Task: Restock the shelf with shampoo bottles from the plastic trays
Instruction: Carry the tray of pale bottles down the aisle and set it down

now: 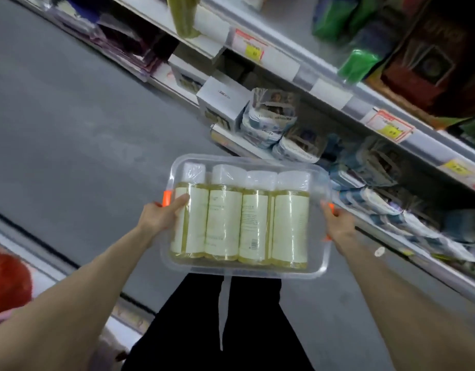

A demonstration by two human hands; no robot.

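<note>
A grey, smooth floor [70, 116] fills the aisle from the far left to the near middle. Along the right side runs a long shelf rack [330, 95] with pale metal edges, and it carries price tags [253, 48] in white, red and yellow. On its upper board stand green packages [359, 62], and beside them, further right, is a dark brown box [429, 57]. On the lower board are white boxes [223, 100], and just beside them soft wrapped packs [268, 121] in a pile. At the near left is the low white edge of a second rack [51, 266] with something red [6, 279] on it. The light is dim, and darkest at the upper right.
</note>
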